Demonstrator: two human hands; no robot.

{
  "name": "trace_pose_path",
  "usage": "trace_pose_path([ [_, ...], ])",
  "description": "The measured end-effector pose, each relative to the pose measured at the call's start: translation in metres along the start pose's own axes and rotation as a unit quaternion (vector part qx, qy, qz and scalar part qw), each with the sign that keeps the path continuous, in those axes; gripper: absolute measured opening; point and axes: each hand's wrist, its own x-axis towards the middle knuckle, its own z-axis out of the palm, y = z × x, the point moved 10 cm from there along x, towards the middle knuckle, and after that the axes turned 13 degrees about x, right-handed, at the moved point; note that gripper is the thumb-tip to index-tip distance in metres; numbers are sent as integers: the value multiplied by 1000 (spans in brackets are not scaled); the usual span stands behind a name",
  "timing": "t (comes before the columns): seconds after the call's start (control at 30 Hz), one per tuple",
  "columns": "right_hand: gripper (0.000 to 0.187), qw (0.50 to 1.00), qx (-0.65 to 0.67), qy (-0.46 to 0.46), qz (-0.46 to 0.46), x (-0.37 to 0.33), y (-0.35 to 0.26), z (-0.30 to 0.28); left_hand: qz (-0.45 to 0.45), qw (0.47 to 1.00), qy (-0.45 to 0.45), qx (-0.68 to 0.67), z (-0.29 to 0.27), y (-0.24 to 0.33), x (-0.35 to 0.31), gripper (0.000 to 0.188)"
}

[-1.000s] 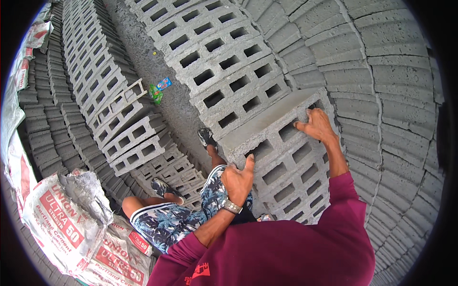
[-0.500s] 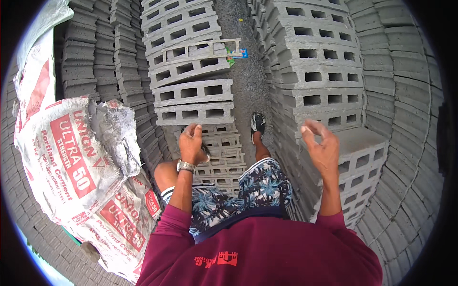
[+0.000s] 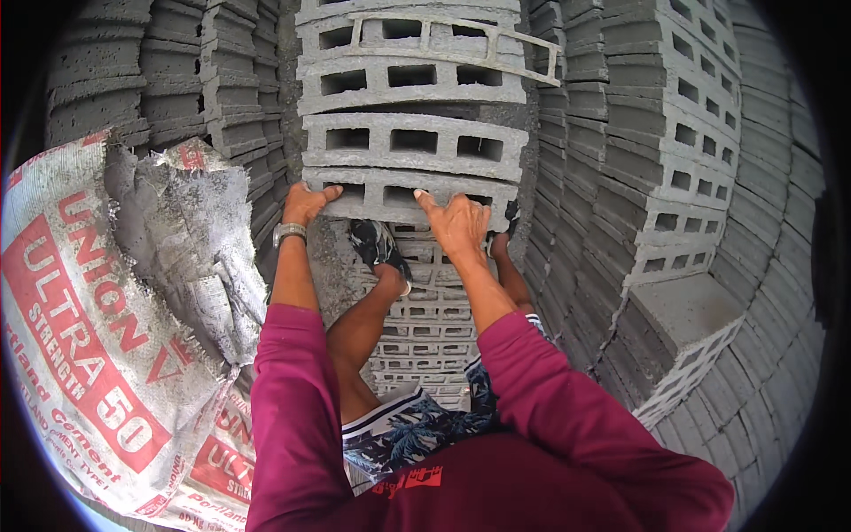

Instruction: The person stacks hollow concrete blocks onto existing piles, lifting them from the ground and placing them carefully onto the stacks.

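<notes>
The nearest hollow concrete block (image 3: pixel 374 193) lies across in front of me, its three openings facing up toward me. My left hand (image 3: pixel 308 204) is closed round its left end, with the thumb at the left opening. My right hand (image 3: pixel 459 229) grips the right part of the same block. Its thumb lies at the middle opening and its other fingers are curled at the right opening, their tips hidden. Just behind sits another hollow block (image 3: pixel 378 142) of the same kind. A watch (image 3: pixel 289 232) is on my left wrist.
Torn, dusty cement bags (image 3: pixel 89 328) stand close on my left. Tall stacked blocks (image 3: pixel 585 186) line the right side, with more stacks (image 3: pixel 173 80) at the far left. A thin ladder-like frame (image 3: pixel 493 44) lies over the farther blocks. Lower blocks (image 3: pixel 425 319) run between my legs.
Both hands, raised and apart from the blocks before, have come down onto the nearest block and gripped it. My right hand moved far to the left. The view has shifted closer to the row.
</notes>
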Motion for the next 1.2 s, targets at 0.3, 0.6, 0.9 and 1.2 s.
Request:
trace_pose_path([
  [0.3, 63, 997, -22, 68, -36, 7, 20, 5, -18, 994, 109, 24, -3, -15, -25, 48],
  [0.6, 49, 995, -23, -43, -86, -34, 48, -82, -124, 959, 242, 83, -3, 30, -254, 53],
  [0.9, 44, 969, 7, -55, -239, -186, 0, -251, -87, 976, 202, 1, -30, 50, -443, 34],
  [1.2, 50, 964, -54, 108, -236, -208, 58, -473, 126, 971, 188, -75, 31, 246, -494, 46],
])
